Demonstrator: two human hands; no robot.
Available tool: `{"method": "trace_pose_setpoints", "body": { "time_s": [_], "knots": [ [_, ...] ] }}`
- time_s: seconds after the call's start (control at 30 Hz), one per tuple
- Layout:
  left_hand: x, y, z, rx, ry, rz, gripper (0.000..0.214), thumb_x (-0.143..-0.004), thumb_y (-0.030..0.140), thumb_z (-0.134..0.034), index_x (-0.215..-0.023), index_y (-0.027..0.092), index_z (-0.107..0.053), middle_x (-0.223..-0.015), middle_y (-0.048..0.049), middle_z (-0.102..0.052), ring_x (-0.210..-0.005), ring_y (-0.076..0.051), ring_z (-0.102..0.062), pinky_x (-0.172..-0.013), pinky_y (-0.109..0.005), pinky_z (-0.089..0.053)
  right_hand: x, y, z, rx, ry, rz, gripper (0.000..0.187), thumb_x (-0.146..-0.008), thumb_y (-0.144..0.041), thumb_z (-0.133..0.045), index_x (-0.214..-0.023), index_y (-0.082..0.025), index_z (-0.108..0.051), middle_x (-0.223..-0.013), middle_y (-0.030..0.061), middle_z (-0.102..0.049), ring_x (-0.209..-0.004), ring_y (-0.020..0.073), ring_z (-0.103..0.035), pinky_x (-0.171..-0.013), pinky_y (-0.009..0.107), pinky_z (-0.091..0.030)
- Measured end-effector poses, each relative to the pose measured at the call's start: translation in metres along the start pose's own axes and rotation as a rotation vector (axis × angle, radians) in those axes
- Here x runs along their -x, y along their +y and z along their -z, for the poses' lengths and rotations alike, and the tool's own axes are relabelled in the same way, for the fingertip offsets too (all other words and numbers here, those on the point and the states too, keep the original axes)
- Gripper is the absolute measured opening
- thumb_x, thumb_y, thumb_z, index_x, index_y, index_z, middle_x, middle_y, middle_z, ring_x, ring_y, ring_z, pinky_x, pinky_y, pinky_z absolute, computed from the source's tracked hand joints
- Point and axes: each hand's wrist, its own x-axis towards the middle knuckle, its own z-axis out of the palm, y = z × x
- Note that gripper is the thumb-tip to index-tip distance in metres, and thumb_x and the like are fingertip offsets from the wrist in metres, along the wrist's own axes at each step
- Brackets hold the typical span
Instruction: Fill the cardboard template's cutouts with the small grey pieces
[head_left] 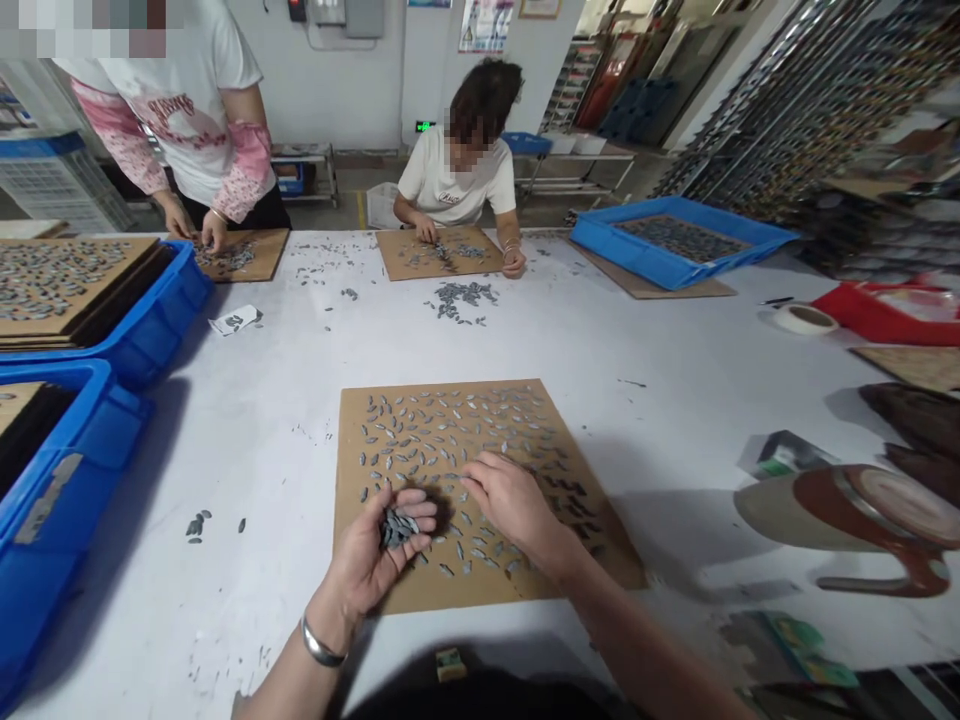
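Observation:
My left hand [382, 545] is cupped palm up around a heap of small grey leaf-shaped pieces [399, 528], above the left part of a brown board [420, 597]. Over the middle of the same board, my right hand [506, 495] has thumb and fingertips pinched together; whatever sits between them is too small to make out. Many more grey pieces [427, 415] lie spaced out in rough rows across the board. A silver bracelet [322, 642] circles my left wrist.
Blue crates [56, 530] with stacked boards stand at left; another blue crate [637, 262] sits back right. A lidded jug [847, 510] and tape roll [806, 319] are at right. Loose pieces [461, 298] lie further back. Two people [457, 190] work at boards across the table.

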Motion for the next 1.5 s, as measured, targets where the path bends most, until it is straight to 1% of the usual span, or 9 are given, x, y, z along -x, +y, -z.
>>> {"method": "trace_pose_setpoints", "body": {
  "time_s": [0.23, 0.47, 0.53, 0.73, 0.87, 1.0, 1.1, 1.3, 1.5],
  "knots": [
    [0.001, 0.007, 0.002, 0.054, 0.061, -0.017, 0.032, -0.103, 0.029, -0.054, -0.101, 0.003, -0.070, -0.091, -0.0179, -0.077, -0.077, -0.020, -0.075, -0.070, -0.028, -0.062, -0.018, -0.019, -0.001, 0.109, -0.097, -0.004, 0.024, -0.101, -0.018, -0.054, -0.089, -0.020, -0.075, -0.098, 0.0077, -0.074, -0.095, 0.0228, -0.069, -0.086, 0.031, -0.049],
    [0.000, 0.003, 0.006, 0.053, 0.025, -0.029, 0.032, -0.102, 0.031, -0.057, -0.101, 0.002, -0.071, -0.092, -0.0179, -0.076, -0.080, -0.022, -0.075, -0.072, -0.029, -0.062, -0.022, -0.019, -0.004, 0.052, -0.061, -0.057, 0.019, -0.099, -0.019, -0.056, -0.097, -0.020, -0.075, -0.102, 0.0076, -0.075, -0.094, 0.0208, -0.069, -0.085, 0.029, -0.049],
    [0.001, 0.000, 0.003, 0.031, -0.010, -0.021, 0.035, -0.102, 0.034, -0.056, -0.101, 0.003, -0.072, -0.092, -0.0172, -0.076, -0.080, -0.021, -0.075, -0.072, -0.029, -0.062, -0.014, -0.023, -0.003, -0.012, -0.002, -0.014, 0.018, -0.100, -0.021, -0.056, -0.098, -0.020, -0.074, -0.101, 0.0067, -0.074, -0.091, 0.0202, -0.068, -0.081, 0.029, -0.049],
    [0.007, -0.014, -0.004, -0.035, -0.051, 0.031, 0.036, -0.098, 0.044, -0.063, -0.091, 0.010, -0.073, -0.087, -0.0109, -0.076, -0.078, -0.018, -0.073, -0.070, -0.027, -0.061, 0.029, -0.062, 0.011, -0.163, 0.174, 0.310, 0.018, -0.099, -0.016, -0.058, -0.105, -0.023, -0.073, -0.095, 0.0057, -0.070, -0.091, 0.0213, -0.061, -0.083, 0.034, -0.043],
    [0.006, -0.017, -0.002, -0.068, 0.023, 0.057, 0.032, -0.095, 0.045, -0.068, -0.095, 0.013, -0.072, -0.087, -0.0064, -0.074, -0.077, -0.015, -0.071, -0.070, -0.023, -0.059, 0.042, -0.082, 0.016, -0.131, 0.167, 0.269, 0.020, -0.098, -0.015, -0.061, -0.114, -0.022, -0.070, -0.105, 0.0066, -0.071, -0.098, 0.0235, -0.058, -0.086, 0.038, -0.040],
    [0.003, -0.020, 0.000, -0.086, 0.082, 0.111, 0.030, -0.095, 0.045, -0.068, -0.095, 0.015, -0.071, -0.080, -0.0022, -0.071, -0.066, -0.011, -0.067, -0.065, -0.021, -0.058, 0.045, -0.085, 0.013, -0.131, 0.092, 0.234, 0.012, -0.098, -0.019, -0.064, -0.109, -0.021, -0.070, -0.109, 0.0069, -0.071, -0.102, 0.0248, -0.057, -0.089, 0.039, -0.040],
    [0.004, -0.022, 0.000, -0.102, 0.062, 0.135, 0.032, -0.094, 0.047, -0.069, -0.095, 0.015, -0.071, -0.079, -0.0015, -0.070, -0.065, -0.011, -0.066, -0.063, -0.020, -0.057, 0.045, -0.084, 0.009, -0.214, 0.061, 0.219, 0.009, -0.097, -0.017, -0.064, -0.104, -0.021, -0.069, -0.105, 0.0049, -0.072, -0.100, 0.0232, -0.059, -0.092, 0.039, -0.041],
    [0.006, -0.023, 0.001, -0.113, 0.031, 0.153, 0.035, -0.093, 0.049, -0.070, -0.095, 0.013, -0.071, -0.082, -0.0052, -0.071, -0.075, -0.015, -0.070, -0.070, -0.024, -0.060, 0.043, -0.085, 0.006, -0.452, 0.087, 0.161, 0.016, -0.090, -0.007, -0.067, -0.094, -0.022, -0.066, -0.100, 0.0013, -0.072, -0.098, 0.0191, -0.062, -0.095, 0.034, -0.045],
    [0.004, -0.026, 0.004, -0.123, 0.037, 0.142, 0.036, -0.095, 0.048, -0.067, -0.104, 0.013, -0.072, -0.093, -0.0084, -0.075, -0.091, -0.021, -0.074, -0.077, -0.027, -0.062, 0.040, -0.091, 0.008, -0.356, 0.063, 0.167, 0.010, -0.093, -0.012, -0.065, -0.090, -0.021, -0.065, -0.100, 0.0038, -0.068, -0.100, 0.0198, -0.062, -0.097, 0.034, -0.048]
  ]
}}
